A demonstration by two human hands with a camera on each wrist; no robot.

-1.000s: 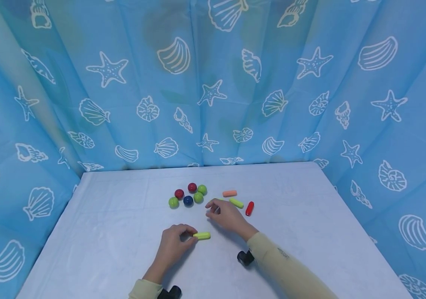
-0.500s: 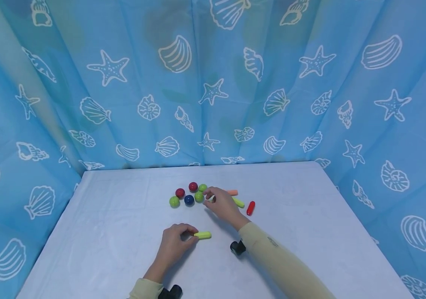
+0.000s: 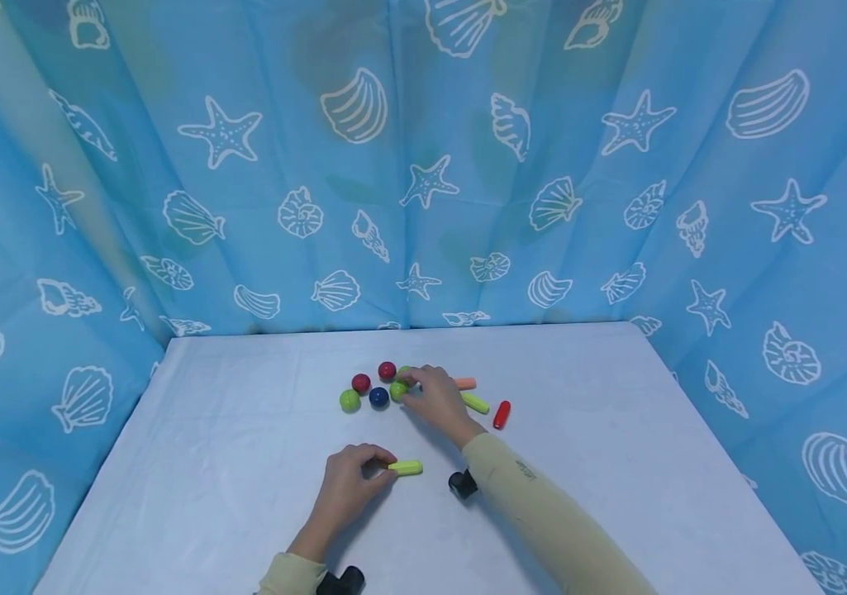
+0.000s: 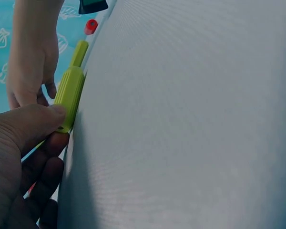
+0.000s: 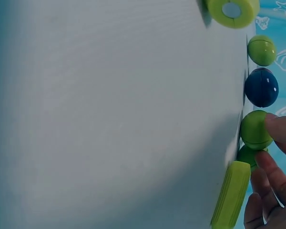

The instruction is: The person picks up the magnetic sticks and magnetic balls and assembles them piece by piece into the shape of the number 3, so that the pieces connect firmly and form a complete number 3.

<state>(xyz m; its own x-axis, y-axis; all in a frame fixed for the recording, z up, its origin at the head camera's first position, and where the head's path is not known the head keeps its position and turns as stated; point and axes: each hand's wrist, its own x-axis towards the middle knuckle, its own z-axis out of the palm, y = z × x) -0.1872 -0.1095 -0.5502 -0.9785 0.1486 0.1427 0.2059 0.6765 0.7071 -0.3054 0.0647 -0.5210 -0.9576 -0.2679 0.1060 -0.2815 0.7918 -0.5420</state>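
My left hand [image 3: 352, 483] pinches a short yellow-green ribbed stick [image 3: 406, 468] by its left end, between thumb and fingers, low over the table. In the left wrist view the ribbed stick [image 4: 70, 93] stretches away past the thumb. At the ball group, my right hand [image 3: 434, 401] grips a green ball [image 3: 397, 391]. The right wrist view has the thumb on this green ball [image 5: 255, 129] and a fingertip at its underside. Close by are a dark blue ball [image 3: 378, 397], two red balls [image 3: 360, 383] and another green ball [image 3: 349, 401].
Right of the right hand lie an orange stick [image 3: 465, 383], a yellow-green stick [image 3: 475, 402] and a red stick [image 3: 502, 415]. A white cloth covers the table [image 3: 245, 430]. Blue shell-print curtains [image 3: 364, 198] rise behind it and at both sides.
My right hand has moved left and slightly farther away, from beside the sticks to the green ball, which its fingers now grip. The left hand stays put with its stick.
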